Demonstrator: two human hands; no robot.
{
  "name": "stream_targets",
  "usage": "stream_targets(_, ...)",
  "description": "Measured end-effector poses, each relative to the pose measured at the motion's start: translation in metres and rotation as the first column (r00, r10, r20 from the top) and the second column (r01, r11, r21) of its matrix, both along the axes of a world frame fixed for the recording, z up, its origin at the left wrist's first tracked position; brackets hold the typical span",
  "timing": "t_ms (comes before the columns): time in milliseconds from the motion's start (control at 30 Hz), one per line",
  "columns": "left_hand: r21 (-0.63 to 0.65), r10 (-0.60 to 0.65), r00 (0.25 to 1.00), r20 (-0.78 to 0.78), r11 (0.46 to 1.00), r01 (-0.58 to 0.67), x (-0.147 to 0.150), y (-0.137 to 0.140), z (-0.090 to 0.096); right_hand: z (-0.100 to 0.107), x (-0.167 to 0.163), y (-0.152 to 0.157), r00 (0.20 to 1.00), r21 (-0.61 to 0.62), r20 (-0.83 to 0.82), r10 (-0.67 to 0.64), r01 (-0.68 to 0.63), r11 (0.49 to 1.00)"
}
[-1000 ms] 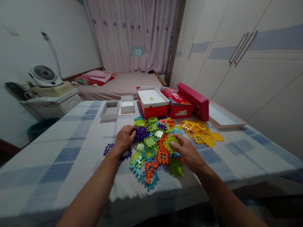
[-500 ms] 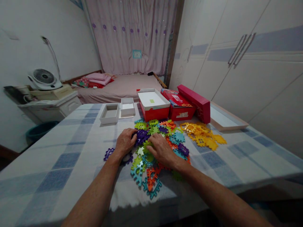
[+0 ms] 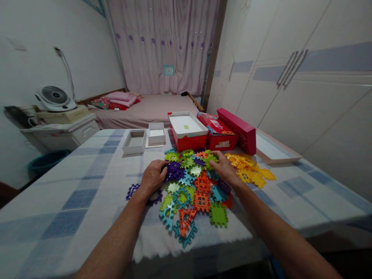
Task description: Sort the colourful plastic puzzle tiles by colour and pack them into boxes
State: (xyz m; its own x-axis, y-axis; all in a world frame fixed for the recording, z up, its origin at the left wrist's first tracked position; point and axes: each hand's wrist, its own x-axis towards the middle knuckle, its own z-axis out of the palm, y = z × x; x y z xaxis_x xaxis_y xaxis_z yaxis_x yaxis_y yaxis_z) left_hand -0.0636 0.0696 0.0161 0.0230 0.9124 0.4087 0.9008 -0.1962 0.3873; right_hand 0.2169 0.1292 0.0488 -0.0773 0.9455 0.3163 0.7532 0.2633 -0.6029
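Observation:
Colourful notched plastic building tiles lie in a loose heap in front of me. On its left side, my left hand [image 3: 154, 176] has its fingers closed on a stack of purple tiles [image 3: 174, 171]. My right hand [image 3: 225, 167] reaches over the heap's right side, thumb and fingers on a lime-green tile [image 3: 210, 159]. Between the hands lie orange tiles [image 3: 201, 201], teal tiles [image 3: 182, 197] and a green square tile [image 3: 218, 215]. More purple tiles [image 3: 132, 190] rest partly behind my left wrist. A separate pile of yellow tiles [image 3: 257, 178] is just right of my right hand.
Two small white boxes [image 3: 134, 142] stand beyond the heap at left. A red box with a white top [image 3: 188, 135], another red box [image 3: 222, 135] and a long pink-red box [image 3: 238, 131] stand at the back. A shallow tray [image 3: 277, 151] is at the right. Checked cloth [image 3: 95, 186] covers the table.
My right hand has moved right and away from me, from the heap's middle to the lime-green tile, uncovering orange and teal tiles. My left hand stays at the purple stack.

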Motion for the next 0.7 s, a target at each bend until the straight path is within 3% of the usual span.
stream_targets(300, 0.014, -0.001, 1.0, 0.006, 1.0, 0.001, -0.001, 0.001, -0.001, -0.005, -0.02, -0.005, 0.995, 0.048, -0.089, 0.047, -0.042, 0.998)
stream_targets(400, 0.015, -0.003, 1.0, 0.004, 1.0, 0.003, -0.002, 0.001, -0.002, -0.004, -0.02, -0.009, 0.992, 0.18, -0.095, 0.086, -0.068, 0.981)
stream_targets(533, 0.008, -0.004, 1.0, 0.002, 1.0, 0.004, -0.003, 0.002, -0.003, 0.0, -0.015, -0.014, 0.995, 0.402, -0.01, 0.104, -0.091, 0.911)
stream_targets(633, 0.001, -0.006, 1.0, 0.0, 1.0, 0.006, -0.003, 0.002, -0.004, 0.005, -0.011, -0.018, 0.995, 0.455, -0.019, 0.103, -0.083, 0.886)
stream_targets(700, 0.008, -0.01, 1.0, -0.002, 1.0, 0.01, -0.004, 0.002, -0.004, 0.009, -0.005, -0.022, 0.991, 0.439, -0.102, 0.092, -0.038, 0.898)
